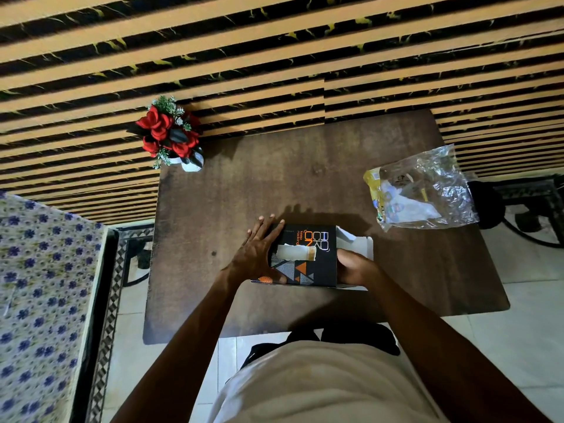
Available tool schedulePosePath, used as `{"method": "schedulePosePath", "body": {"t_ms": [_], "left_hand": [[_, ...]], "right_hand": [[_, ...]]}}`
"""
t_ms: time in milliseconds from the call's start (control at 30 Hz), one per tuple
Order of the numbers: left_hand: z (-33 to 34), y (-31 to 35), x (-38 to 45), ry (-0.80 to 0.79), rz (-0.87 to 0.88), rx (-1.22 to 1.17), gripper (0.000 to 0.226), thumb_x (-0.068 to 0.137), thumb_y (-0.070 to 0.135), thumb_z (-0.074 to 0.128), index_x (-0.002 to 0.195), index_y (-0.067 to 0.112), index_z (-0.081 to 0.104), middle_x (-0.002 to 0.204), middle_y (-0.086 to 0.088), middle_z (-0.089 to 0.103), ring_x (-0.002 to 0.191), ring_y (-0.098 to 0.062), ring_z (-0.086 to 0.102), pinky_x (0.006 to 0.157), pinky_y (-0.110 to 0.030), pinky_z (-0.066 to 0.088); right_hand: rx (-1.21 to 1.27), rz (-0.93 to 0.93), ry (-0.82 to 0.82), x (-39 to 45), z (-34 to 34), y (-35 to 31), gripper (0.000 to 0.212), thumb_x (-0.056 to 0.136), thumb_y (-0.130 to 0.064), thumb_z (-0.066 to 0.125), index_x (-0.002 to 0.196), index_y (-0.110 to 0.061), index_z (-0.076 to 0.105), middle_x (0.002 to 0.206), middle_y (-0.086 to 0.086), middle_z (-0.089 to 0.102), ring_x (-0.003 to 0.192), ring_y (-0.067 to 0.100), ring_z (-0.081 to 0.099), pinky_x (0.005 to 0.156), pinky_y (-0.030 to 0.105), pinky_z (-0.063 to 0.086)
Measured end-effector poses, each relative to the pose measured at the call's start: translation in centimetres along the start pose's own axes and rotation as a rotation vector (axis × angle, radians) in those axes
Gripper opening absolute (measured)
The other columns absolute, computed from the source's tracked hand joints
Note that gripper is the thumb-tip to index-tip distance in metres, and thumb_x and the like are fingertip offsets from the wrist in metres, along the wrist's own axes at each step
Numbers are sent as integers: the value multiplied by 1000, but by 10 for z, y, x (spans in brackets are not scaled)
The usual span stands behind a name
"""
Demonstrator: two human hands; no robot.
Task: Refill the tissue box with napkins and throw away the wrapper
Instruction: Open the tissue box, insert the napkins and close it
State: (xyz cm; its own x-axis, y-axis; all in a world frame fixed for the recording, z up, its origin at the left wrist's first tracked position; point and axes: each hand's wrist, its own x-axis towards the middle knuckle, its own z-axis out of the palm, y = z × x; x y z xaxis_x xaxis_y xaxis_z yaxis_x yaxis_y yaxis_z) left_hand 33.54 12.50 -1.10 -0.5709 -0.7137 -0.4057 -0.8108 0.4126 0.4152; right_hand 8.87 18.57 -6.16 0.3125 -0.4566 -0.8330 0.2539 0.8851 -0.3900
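Observation:
A black tissue box (317, 239) with orange lettering lies on the dark brown table (274, 178), near its front edge. White napkin shows through the slot on top. My left hand (259, 251) lies flat on the box's left end, fingers spread. At the right end, where white flaps (363, 242) stand open, my right hand (354, 268) presses with curled fingers. The empty clear plastic wrapper (427, 190) with a yellow printed edge lies crumpled at the table's right side, apart from both hands.
A small white pot of red artificial roses (171, 135) stands at the table's back left corner. A striped wall runs behind the table. A bed with a blue floral sheet (36, 285) is at the left. White floor tiles show below the table.

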Motion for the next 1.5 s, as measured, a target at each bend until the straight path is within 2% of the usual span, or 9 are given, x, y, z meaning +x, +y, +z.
{"method": "schedulePosePath", "body": {"t_ms": [133,267,467,733,900,1033,1133,1267,1500], "left_hand": [[1,0,0,-4,-5,0,141,46,72,78,153,25,-1,163,-6,-9,148,-31,-15,116,-59,3],[2,-1,1,-6,-14,6,143,44,74,77,153,26,-1,163,-5,-8,148,-32,-14,116,-59,5],[-1,4,0,-17,-37,-6,143,43,69,81,153,26,0,163,-3,-8,149,-31,-13,116,-60,7],[-2,7,1,-31,-82,31,147,40,68,82,153,29,-3,163,-1,-9,149,-29,-13,118,-58,6],[-3,11,2,-34,-108,71,147,40,62,86,152,31,-5,163,-2,-8,149,-30,-12,118,-58,6],[-3,13,5,-46,-126,91,149,39,60,87,152,30,-4,163,-2,-8,149,-31,-11,118,-58,6],[-1,14,6,-34,-147,76,149,38,57,89,152,31,-3,163,-2,-6,150,-31,-9,117,-61,11],[1,13,6,-12,-157,7,149,37,51,92,153,29,1,163,-6,-4,149,-33,-9,115,-64,18],[8,59,12,29,-106,88,140,44,73,77,153,26,3,163,-9,-4,149,-36,-8,113,-68,-1]], "right_hand": [[-85,-6,-67,-16,-14,1,23,94,-9,51,114,-16,61,109,11,68,100,27,65,91,41,52],[-146,-59,-76,-20,-23,10,54,82,15,56,124,-19,54,118,10,64,106,31,63,90,41,53],[-286,-158,131,-8,-6,18,42,83,0,66,123,-11,58,115,13,68,93,24,68,78,36,57],[-230,-121,62,-12,-14,17,33,89,-3,59,120,-11,61,119,16,66,111,32,62,104,46,46],[-514,-271,236,-15,-1,16,39,82,3,66,120,-7,58,105,3,63,95,19,58,65,15,48],[-504,-253,203,-20,-14,11,31,83,13,54,101,-12,61,85,-2,66,78,13,63,61,17,52],[-403,-314,470,-32,-30,11,22,84,8,54,93,-10,61,79,7,64,74,23,62,64,27,52],[-547,-288,887,-45,-55,19,40,88,-13,60,126,-4,52,123,14,59,115,32,55,99,39,42],[-228,-129,574,-39,-65,26,74,82,-20,72,145,-11,33,150,16,39,132,35,44,109,49,39]]}}
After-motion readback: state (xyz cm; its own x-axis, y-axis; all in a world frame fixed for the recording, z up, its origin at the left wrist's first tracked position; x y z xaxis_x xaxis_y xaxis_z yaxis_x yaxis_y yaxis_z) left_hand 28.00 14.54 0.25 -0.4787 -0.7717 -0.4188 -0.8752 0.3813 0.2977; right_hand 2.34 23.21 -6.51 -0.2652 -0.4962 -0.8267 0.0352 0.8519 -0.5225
